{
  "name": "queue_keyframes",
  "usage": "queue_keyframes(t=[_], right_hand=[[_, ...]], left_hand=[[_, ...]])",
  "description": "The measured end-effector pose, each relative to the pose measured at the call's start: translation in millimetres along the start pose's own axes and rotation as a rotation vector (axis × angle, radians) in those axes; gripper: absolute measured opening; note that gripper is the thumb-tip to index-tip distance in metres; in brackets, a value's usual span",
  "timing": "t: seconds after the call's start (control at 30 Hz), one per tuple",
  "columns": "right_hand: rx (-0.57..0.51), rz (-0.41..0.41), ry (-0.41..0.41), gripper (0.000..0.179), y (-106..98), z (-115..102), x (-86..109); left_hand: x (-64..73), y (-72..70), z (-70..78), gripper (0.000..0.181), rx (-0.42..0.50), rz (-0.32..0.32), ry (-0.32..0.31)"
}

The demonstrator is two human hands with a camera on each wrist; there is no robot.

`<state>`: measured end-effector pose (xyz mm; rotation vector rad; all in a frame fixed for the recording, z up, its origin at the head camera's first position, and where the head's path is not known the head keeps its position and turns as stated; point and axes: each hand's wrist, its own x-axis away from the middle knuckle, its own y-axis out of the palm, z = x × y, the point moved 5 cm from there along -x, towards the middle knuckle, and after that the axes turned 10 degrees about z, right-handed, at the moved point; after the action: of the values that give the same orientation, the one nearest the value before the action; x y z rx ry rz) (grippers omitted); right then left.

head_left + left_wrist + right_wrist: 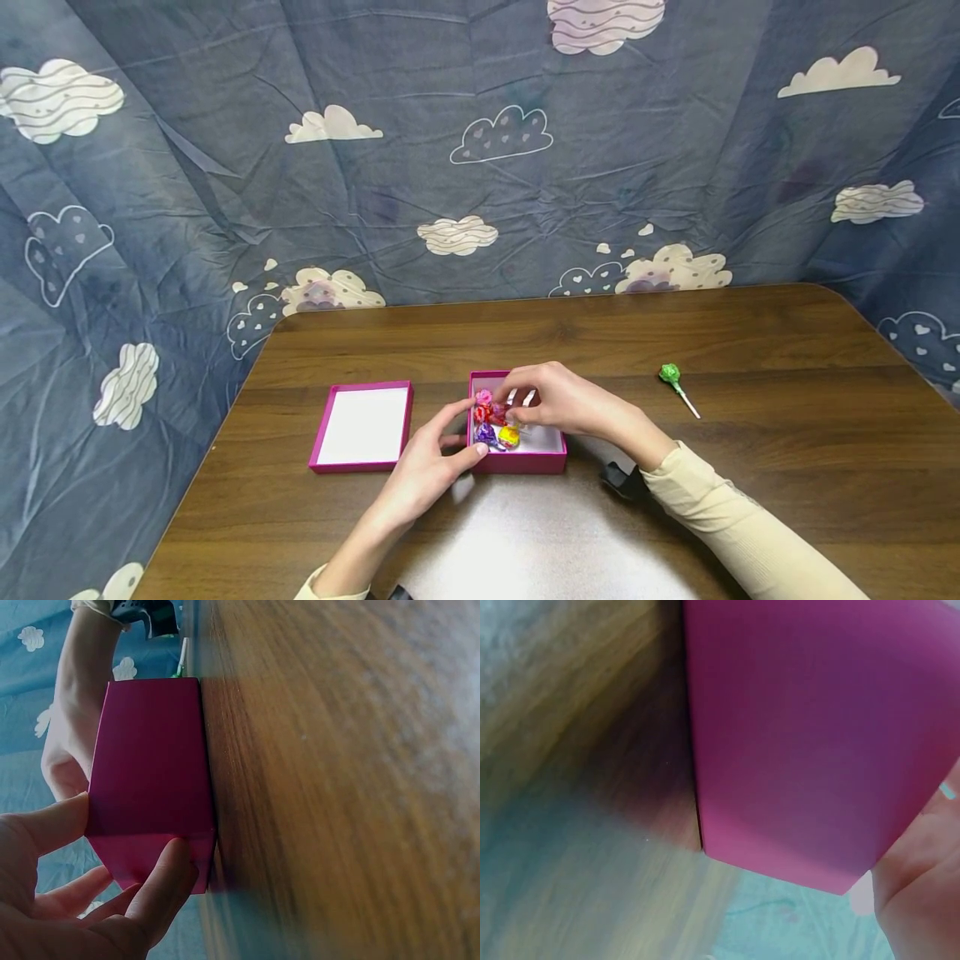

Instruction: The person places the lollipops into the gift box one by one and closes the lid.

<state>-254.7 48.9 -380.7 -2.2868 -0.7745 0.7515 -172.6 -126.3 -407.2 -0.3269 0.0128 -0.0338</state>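
Note:
An open magenta box (522,463) with a white inside stands on the table. Several wrapped lollipops lie at its left side, among them a pink one (484,397), a red one (482,413), a purple one (487,433) and a yellow one (508,437). My left hand (429,463) holds the box's front left corner, its thumb at the front rim and fingers along the left wall (150,859). My right hand (558,402) reaches in from the right, thumb and fingertips curled at a dark red lollipop (499,412). The box wall hides those fingertips in the right wrist view.
The box lid (363,426), white inside with a magenta rim, lies to the left. A green lollipop (670,374) with a white stick lies on the wooden table (750,350) to the right. Behind the table hangs a blue cloth (405,183) with clouds.

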Motion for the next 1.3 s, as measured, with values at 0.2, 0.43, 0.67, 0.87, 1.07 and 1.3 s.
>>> queue_keyframes(t=[0.2, 0.43, 0.67, 0.87, 1.07, 1.3], right_hand=[[-0.005, 0.000, 0.009, 0.022, -3, -1, 3.3], [-0.013, -0.012, -0.011, 0.021, -4, -4, 5.7], [-0.031, 0.060, -0.022, 0.021, -17, -6, 13.9], [-0.020, 0.170, -0.013, 0.023, -38, -6, 28.5], [-0.025, 0.249, 0.041, 0.022, -58, 5, 49.5], [0.018, 0.344, 0.080, 0.021, -81, 14, 73.8]], left_hand=[[-0.3, -0.2, -0.2, 0.061, -0.021, 0.004, -0.004], [0.3, -0.1, 1.3, 0.061, -0.015, 0.001, -0.003], [0.7, 0.1, 1.8, 0.061, -0.015, 0.004, -0.010], [-0.1, -0.2, 0.5, 0.060, -0.041, 0.014, -0.012], [-0.4, 0.1, -0.3, 0.060, -0.056, 0.020, -0.011], [0.4, -0.6, -0.5, 0.061, -0.055, 0.023, -0.011]])
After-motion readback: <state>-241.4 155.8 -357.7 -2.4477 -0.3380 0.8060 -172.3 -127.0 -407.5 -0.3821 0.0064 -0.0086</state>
